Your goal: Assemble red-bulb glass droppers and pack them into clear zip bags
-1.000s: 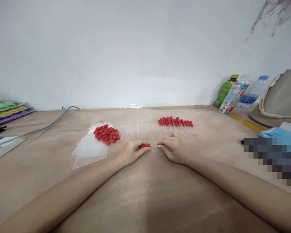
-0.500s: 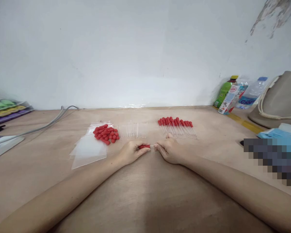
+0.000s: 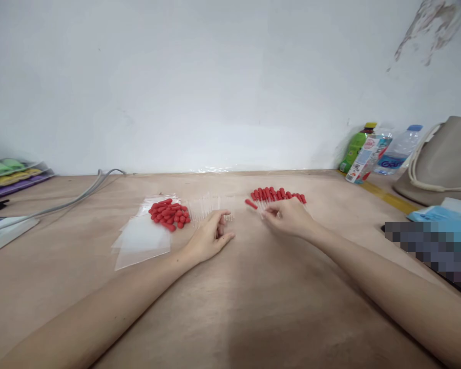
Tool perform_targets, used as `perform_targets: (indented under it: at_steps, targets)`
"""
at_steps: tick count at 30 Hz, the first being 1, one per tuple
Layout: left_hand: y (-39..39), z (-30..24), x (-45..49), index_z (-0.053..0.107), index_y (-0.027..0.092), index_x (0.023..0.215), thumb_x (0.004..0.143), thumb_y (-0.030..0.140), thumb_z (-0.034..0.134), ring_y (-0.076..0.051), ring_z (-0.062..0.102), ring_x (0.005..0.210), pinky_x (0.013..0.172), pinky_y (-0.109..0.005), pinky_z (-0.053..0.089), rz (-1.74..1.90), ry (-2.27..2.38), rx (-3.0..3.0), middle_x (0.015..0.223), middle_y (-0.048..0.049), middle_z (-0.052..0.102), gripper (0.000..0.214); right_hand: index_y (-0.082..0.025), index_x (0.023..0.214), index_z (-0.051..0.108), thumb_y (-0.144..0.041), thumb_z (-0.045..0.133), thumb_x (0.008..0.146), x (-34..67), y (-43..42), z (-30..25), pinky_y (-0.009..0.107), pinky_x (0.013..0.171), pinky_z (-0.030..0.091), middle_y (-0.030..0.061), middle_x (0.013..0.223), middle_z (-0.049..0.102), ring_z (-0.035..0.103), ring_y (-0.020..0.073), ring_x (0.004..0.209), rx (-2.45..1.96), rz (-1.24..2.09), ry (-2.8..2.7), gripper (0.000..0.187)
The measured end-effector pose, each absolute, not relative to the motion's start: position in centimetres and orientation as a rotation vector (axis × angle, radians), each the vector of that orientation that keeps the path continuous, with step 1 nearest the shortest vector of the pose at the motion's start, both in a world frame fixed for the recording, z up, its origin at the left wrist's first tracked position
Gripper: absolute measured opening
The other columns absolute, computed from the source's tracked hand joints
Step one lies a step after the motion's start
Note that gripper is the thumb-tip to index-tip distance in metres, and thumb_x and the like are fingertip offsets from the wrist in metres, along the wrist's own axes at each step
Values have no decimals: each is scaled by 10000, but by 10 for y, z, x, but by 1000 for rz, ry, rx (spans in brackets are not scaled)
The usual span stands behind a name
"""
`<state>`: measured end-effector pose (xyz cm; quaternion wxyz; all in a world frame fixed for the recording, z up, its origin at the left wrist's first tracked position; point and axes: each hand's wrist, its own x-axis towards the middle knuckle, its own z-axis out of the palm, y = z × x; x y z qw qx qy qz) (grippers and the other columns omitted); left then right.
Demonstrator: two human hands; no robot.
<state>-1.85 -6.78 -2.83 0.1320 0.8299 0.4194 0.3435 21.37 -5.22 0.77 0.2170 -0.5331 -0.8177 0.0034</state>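
Note:
Between the fingers of my right hand is a dropper with a red rubber bulb; its bulb points left, and my fingers hide part of its clear tube. A row of bulb-topped droppers lies just behind, partly covered by that hand. My left hand rests over the table, thumb and fingers apart, holding nothing. Right behind it lie several bare clear tubes, side by side. Loose red rubber bulbs are heaped to their left, on clear plastic bags.
A grey cable crosses the table's left side, near a tray of coloured pieces. Bottles, a carton and a beige bag stand at the back right. A blue packet lies at the right, beside a blurred-out object.
My left hand has let go of the red bulb and opened. My right hand has carried the dropper right and back, up to the row.

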Motion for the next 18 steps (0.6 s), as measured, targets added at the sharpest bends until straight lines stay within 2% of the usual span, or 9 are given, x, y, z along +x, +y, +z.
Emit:
perform_targets:
  at_steps: [3,6,11,18]
  targets:
    - [-68,-27,-18,492,182,1034,779,241,532,-97,486,610,605,-244,436,903,1205,2497,786,1,506,265,-181,529,544,-350,422,779,217,-30,7,261,558,240,12,530,568,482,135,524,-1772,-30,-1980,326]
    - [-67,-27,-18,539,177,945,799,253,508,-117,491,640,608,-245,421,845,1201,2523,717,2,508,168,-180,530,544,-331,410,770,212,-12,3,284,602,253,26,540,567,495,155,552,-1936,-81,-1880,314]
    - [-66,-29,-21,557,175,920,810,270,493,-125,489,643,603,-243,410,804,1203,2543,695,-1,517,159,-142,644,595,-312,380,787,202,3,-8,350,685,250,86,645,593,528,197,653,-1993,-137,-1898,309]
    - [-67,-27,-19,570,173,897,803,252,501,-131,504,661,621,-244,404,796,1204,2569,687,-2,538,141,-159,664,601,-370,379,786,203,7,-16,379,729,245,74,649,604,535,211,668,-2041,-193,-1957,330]
